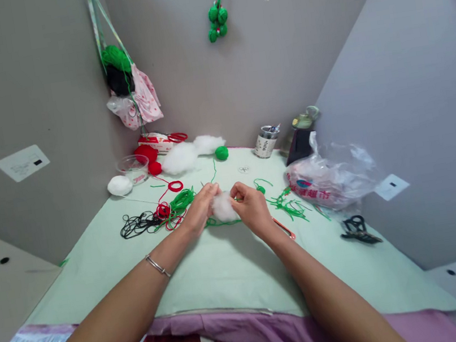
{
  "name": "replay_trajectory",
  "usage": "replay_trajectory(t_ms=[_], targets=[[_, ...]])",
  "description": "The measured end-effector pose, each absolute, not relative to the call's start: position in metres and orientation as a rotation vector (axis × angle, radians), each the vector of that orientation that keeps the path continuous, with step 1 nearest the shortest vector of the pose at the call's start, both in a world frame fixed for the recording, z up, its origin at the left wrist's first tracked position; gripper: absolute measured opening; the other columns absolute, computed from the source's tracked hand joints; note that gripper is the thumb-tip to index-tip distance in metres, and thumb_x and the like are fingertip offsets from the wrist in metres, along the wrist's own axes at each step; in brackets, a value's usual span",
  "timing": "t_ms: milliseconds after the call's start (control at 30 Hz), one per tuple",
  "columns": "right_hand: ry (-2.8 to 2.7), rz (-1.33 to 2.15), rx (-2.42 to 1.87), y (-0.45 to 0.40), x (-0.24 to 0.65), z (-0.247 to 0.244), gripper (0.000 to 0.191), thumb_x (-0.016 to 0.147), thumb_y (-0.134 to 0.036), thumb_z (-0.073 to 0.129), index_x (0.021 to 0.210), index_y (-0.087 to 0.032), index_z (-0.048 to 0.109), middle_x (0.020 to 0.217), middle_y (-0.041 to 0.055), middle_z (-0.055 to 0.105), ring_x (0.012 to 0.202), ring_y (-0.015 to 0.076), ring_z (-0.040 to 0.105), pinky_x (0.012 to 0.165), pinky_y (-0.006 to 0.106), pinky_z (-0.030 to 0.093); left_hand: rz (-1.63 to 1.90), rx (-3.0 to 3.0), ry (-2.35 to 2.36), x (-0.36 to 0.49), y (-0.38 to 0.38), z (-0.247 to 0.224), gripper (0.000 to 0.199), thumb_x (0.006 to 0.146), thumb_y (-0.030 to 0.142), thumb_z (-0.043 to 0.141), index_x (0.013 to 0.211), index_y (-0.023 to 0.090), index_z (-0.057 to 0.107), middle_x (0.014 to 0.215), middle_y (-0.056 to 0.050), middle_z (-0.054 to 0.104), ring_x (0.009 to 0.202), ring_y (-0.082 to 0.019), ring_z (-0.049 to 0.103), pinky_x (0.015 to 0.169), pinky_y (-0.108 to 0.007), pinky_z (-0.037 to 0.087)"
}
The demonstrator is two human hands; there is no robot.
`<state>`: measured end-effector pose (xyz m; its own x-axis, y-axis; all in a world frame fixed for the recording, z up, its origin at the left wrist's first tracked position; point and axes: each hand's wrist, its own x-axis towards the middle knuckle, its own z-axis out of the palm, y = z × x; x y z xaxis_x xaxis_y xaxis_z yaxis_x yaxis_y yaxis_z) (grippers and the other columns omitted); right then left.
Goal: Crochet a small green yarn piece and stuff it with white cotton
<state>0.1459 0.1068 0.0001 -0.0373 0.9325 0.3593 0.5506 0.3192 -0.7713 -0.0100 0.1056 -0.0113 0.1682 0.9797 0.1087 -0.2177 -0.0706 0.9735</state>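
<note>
Between my two hands is a tuft of white fibre stuffing (224,208), held just above the table. My left hand (203,209), with a bangle on its wrist, is closed around the tuft's left side. On the other side my right hand (250,205) pinches the tuft with thumb and fingers. Green yarn (222,222) runs along beneath both hands. A bundle of green yarn (181,200) lies left of my left hand, beside red yarn (162,210) and a tangle of black cord (139,224). An orange-handled tool (284,229) is partly hidden by my right wrist.
More stuffing (181,158) sits at the back, near a green yarn ball (221,153) and a clear tub (136,170). At right are green yarn scraps (293,207), a plastic bag (323,177), a pen can (266,142) and a black hair claw (359,230). Walls enclose the table.
</note>
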Motion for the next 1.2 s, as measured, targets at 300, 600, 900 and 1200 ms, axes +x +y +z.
replay_trajectory(t_ms=[300,600,900,1200], targets=[[-1.809,0.74,-1.26,0.102,0.15,0.01,0.006,0.073,-0.028,0.056,0.071,-0.025,0.051,0.059,-0.0065,0.044,0.056,0.0139,0.038,0.055,0.027,0.027,1.211,1.228,0.926,-0.015,0.113,-0.019,0.029,0.072,0.034,0.081,0.081,0.02,0.057,0.075,0.005,0.055,0.061,-0.011,0.049,0.055,-0.024,0.039],[-1.786,0.796,-1.252,0.101,0.139,0.003,0.008,0.072,-0.029,0.057,0.076,-0.025,0.051,0.056,-0.0095,0.037,0.054,0.0128,0.035,0.055,0.027,0.027,1.286,1.189,1.014,-0.01,0.114,-0.03,0.021,0.098,0.034,0.069,0.106,0.015,0.067,0.096,-0.003,0.068,0.075,-0.014,0.063,0.066,-0.029,0.056],[-1.608,0.625,-1.363,0.117,0.158,0.0,0.015,0.074,-0.033,0.06,0.066,-0.024,0.051,0.056,-0.0075,0.036,0.056,0.0132,0.033,0.057,0.028,0.026,1.192,1.042,0.804,-0.014,0.111,-0.014,0.034,0.076,0.047,0.078,0.087,0.016,0.07,0.087,-0.006,0.07,0.078,-0.018,0.065,0.069,-0.028,0.054],[-1.618,0.701,-1.304,0.115,0.149,-0.012,0.012,0.073,-0.034,0.057,0.068,-0.024,0.053,0.055,-0.0075,0.036,0.055,0.0129,0.033,0.054,0.028,0.024,1.174,1.109,0.919,-0.013,0.116,-0.031,0.025,0.089,0.034,0.078,0.102,0.016,0.068,0.088,-0.001,0.069,0.071,-0.013,0.063,0.063,-0.025,0.052]])
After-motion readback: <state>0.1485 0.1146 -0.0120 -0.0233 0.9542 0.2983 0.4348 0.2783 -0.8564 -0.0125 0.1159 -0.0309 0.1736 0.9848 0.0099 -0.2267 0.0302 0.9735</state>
